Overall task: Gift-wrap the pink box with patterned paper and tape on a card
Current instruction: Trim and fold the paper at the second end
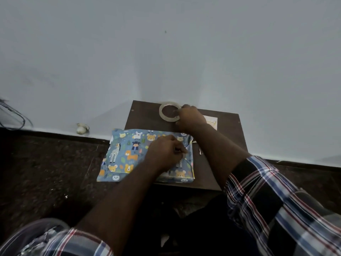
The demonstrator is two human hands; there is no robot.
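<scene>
The box is covered in blue paper printed with cartoon animals point(127, 154) and lies on a small dark wooden table point(145, 113); no pink shows. My left hand point(166, 154) presses down on the paper's folded right end, fingers curled at the fold. My right hand point(190, 118) reaches to the table's far edge and grips the right side of a clear tape roll point(166, 111). A pale card point(212, 122) lies flat just right of that hand, partly hidden by it.
The table stands against a white wall point(166, 52). A dark speckled floor point(46, 172) lies to the left, with a small white object point(82, 128) at the wall's base and cables point(11, 115) at far left. A small scrap point(200, 151) lies beside the package.
</scene>
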